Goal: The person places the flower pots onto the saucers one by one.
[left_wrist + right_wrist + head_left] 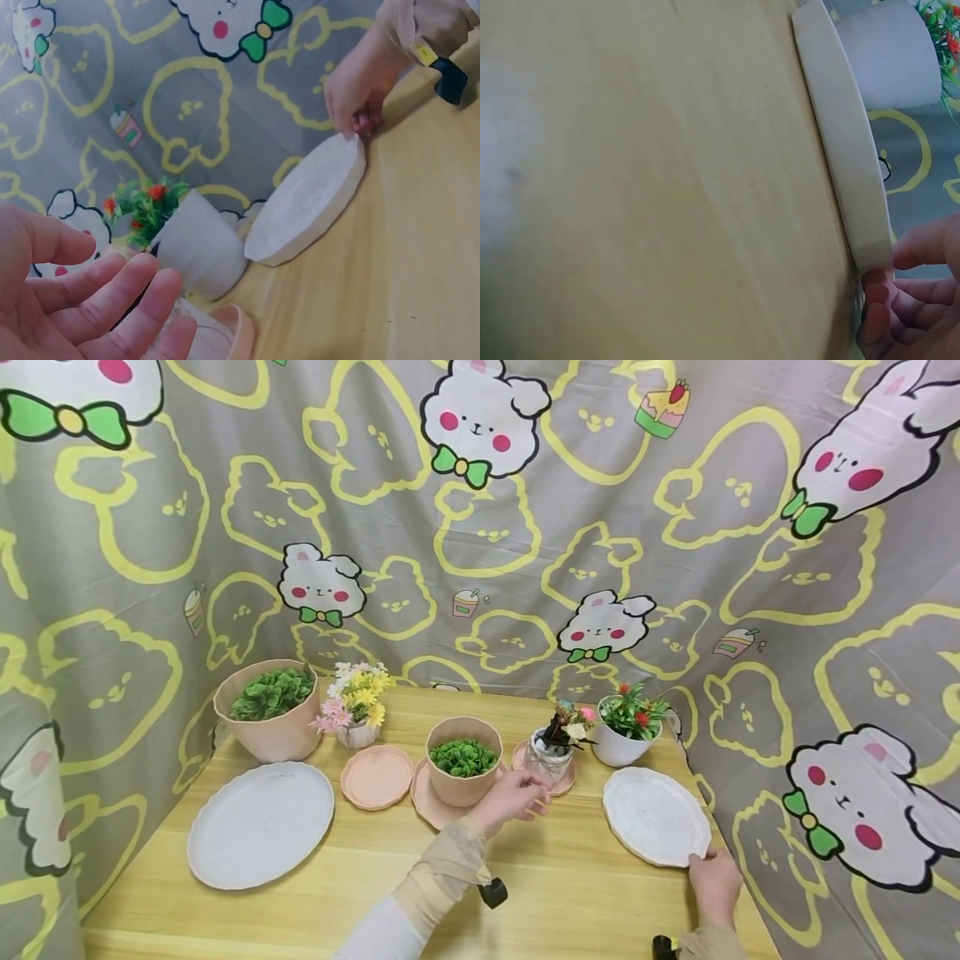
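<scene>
The table (pixel 555 893) looks like smooth wood grain to me, with a soft sheen. Behind it, the printed curtain (pixel 690 577) is creased cloth. The white saucer (pixel 656 817) on the right is matt and faintly mottled; the flowerpot (pixel 622 748) just behind it seems smooth. The pink pots (pixel 459 790) look matt, their green leaves (pixel 462 758) plastic, and the beige cuff (pixel 448 862) thin, wrinkled fabric.

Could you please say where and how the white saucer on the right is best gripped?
Probably pinch the white saucer by its raised rim at the near right, where the right hand holds it, coming from that side: it is wide and shallow, and the white flowerpot stands near its far edge.
</scene>
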`<move>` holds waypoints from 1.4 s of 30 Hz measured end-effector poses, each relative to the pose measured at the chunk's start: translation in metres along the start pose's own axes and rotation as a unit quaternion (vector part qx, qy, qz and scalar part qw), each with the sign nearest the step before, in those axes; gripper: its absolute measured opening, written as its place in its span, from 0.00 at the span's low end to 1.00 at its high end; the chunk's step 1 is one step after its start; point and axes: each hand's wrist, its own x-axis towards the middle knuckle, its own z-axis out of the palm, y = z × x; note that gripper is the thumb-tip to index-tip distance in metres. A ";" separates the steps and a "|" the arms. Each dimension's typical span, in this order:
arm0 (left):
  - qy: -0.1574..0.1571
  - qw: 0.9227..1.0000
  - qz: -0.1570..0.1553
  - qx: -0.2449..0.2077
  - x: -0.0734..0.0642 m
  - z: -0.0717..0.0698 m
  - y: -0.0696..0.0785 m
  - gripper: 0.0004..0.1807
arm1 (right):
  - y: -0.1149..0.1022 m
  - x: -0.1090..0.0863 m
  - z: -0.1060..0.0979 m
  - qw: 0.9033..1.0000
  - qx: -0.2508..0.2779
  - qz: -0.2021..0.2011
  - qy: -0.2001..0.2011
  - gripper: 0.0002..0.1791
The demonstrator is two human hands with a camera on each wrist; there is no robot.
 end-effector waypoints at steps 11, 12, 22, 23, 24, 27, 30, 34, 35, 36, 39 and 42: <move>0.008 1.000 -0.012 0.024 0.002 0.014 -0.029 0.11 | 0.005 -0.012 -0.004 0.999 -0.004 -0.014 -0.032 0.21; 0.010 0.999 -0.015 0.026 0.003 0.016 -0.032 0.11 | 0.004 -0.013 -0.004 0.999 -0.009 -0.015 -0.037 0.21; 0.028 0.998 -0.057 0.011 0.009 0.034 -0.057 0.08 | -0.007 -0.022 -0.004 0.996 -0.004 -0.045 -0.081 0.21; 0.029 0.998 -0.058 0.011 0.009 0.036 -0.059 0.07 | -0.007 -0.023 -0.003 0.995 -0.001 -0.045 -0.084 0.21; 0.030 0.998 -0.060 0.009 0.010 0.038 -0.060 0.06 | -0.008 -0.023 -0.003 0.995 -0.002 -0.046 -0.085 0.21; 0.035 0.997 -0.062 0.010 0.013 0.045 -0.066 0.04 | -0.009 -0.024 0.000 0.995 0.000 -0.047 -0.090 0.21; 0.044 0.997 -0.062 0.015 0.017 0.050 -0.070 0.04 | -0.011 -0.025 0.002 0.993 0.005 -0.052 -0.103 0.21; 0.054 0.996 -0.064 0.014 0.023 0.056 -0.076 0.06 | -0.015 -0.027 0.004 0.991 0.012 -0.054 -0.123 0.21; 0.056 0.996 -0.062 0.015 0.023 0.058 -0.077 0.06 | -0.016 -0.027 0.004 0.990 0.011 -0.054 -0.126 0.21; 0.058 0.996 -0.064 0.014 0.024 0.059 -0.078 0.07 | -0.016 -0.027 0.004 0.990 0.012 -0.054 -0.130 0.21; 0.069 0.996 -0.060 0.017 0.025 0.062 -0.080 0.07 | -0.017 -0.028 0.004 0.989 0.011 -0.053 -0.139 0.21; 0.081 0.995 -0.059 0.015 0.025 0.064 -0.081 0.06 | -0.018 -0.027 0.001 0.987 0.010 -0.051 -0.152 0.22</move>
